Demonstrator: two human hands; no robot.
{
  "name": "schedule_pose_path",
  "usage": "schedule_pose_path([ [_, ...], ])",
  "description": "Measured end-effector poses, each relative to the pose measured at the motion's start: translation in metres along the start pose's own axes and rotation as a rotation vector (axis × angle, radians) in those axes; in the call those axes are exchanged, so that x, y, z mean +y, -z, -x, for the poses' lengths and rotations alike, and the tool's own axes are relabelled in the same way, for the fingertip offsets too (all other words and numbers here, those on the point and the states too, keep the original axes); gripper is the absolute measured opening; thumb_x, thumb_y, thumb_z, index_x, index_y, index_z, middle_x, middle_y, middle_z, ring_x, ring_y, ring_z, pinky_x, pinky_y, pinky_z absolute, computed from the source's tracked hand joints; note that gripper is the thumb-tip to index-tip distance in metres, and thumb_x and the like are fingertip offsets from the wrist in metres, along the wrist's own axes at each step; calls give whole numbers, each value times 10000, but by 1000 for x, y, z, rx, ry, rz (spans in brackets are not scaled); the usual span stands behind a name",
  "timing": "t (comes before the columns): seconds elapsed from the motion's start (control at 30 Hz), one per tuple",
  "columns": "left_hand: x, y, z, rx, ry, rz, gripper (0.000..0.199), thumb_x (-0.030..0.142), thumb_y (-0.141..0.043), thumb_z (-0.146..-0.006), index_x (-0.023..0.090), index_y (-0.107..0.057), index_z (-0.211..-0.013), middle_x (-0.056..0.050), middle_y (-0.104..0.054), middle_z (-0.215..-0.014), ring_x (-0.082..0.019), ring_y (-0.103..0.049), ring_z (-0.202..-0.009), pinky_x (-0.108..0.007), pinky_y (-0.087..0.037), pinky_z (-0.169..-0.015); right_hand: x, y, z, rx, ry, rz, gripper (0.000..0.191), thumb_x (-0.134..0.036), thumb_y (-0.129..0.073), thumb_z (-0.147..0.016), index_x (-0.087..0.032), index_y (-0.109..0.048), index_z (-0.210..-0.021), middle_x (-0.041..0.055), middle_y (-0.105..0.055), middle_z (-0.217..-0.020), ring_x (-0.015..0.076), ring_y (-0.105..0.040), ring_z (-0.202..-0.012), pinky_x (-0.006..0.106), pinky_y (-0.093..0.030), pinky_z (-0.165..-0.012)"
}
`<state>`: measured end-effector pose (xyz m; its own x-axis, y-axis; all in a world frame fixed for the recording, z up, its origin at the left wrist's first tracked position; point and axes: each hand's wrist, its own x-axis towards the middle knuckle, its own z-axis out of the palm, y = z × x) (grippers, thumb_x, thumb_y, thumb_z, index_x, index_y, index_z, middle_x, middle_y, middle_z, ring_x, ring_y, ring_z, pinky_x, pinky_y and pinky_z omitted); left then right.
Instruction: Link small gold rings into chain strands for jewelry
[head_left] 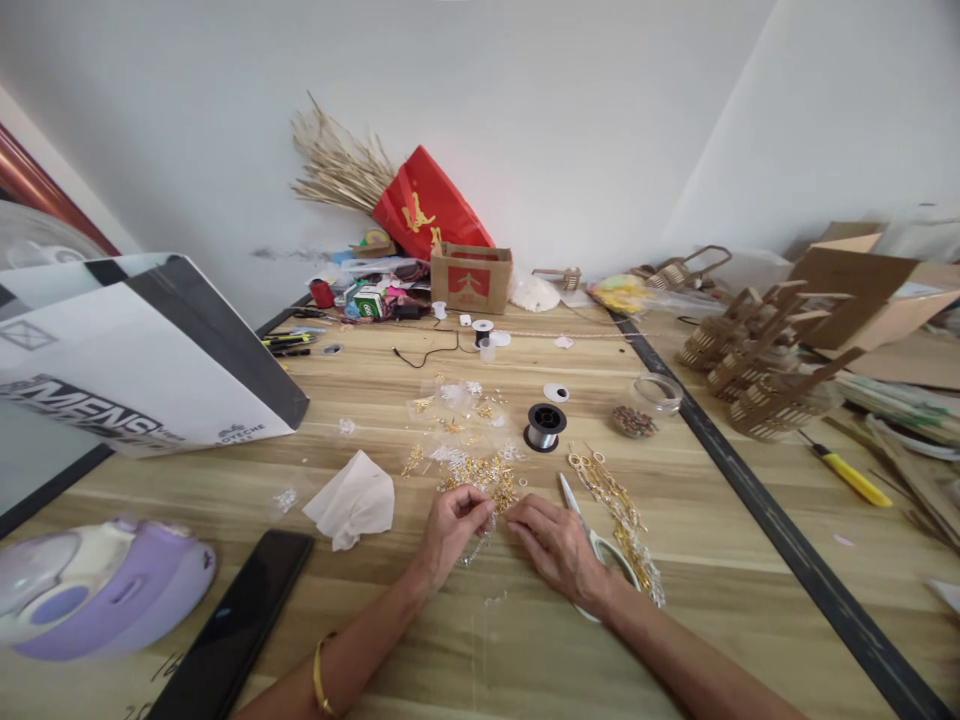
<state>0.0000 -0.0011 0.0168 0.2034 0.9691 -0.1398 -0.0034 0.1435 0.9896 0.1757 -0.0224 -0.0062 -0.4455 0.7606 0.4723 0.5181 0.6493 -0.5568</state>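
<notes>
While both pinch a beaded strand (480,545), left hand (450,525), right hand (559,545), scissors (592,540) touching, tissue (352,500) near.

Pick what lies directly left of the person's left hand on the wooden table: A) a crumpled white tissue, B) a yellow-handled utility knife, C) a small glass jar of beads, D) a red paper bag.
A: the crumpled white tissue lies just left of the left hand on the wooden table.
</notes>
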Motion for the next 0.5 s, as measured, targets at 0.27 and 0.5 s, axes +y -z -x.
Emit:
schedule_pose_path([
  [0.27, 2, -6, -1, -26, 21, -30, 256, 367, -668, -671, 127, -593, -622, 12, -550, -530, -95, -491, -514, -214, -402, -532, 0, 3, -1, 16, -27, -72, 107, -215, -460, -913, -206, -564, -935, 44, -614, -796, 148, -588, -687, 265, -458, -613],
  [0.5, 5, -9, -8, -13, -3, -12, 256, 366, -681, -667, 128, -595, -631, 12, -554, -532, -95, -493, -512, -215, -414, -529, 0, 5, -2, 53, -34, -84, 154, -177, -412, -925, -207, -560, -953, 53, -618, -815, 159, -598, -715, 289, -473, -638],
])
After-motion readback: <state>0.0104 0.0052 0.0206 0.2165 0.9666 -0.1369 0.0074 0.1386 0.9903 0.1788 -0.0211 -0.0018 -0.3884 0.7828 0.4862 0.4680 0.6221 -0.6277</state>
